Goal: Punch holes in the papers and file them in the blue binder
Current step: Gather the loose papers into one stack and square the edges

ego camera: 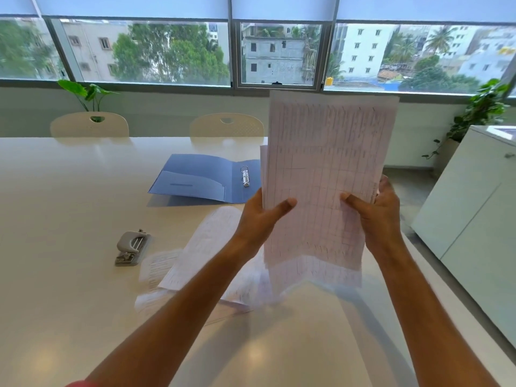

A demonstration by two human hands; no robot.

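Blue binder lies open on desk, rings bare. Paper stack held upright before binder, long axis vertical; left hand, right hand grip side edges. Hole punch, loose sheets nearer than binder.

The held papers are white with a faint grey grid of ruled lines and handwriting, and the loose sheets on the worktop are white with pale print. The open binder is blue with silver rings, the hole punch light grey with metal parts. The worktop is glossy cream-white, the chairs cream, the plants green.
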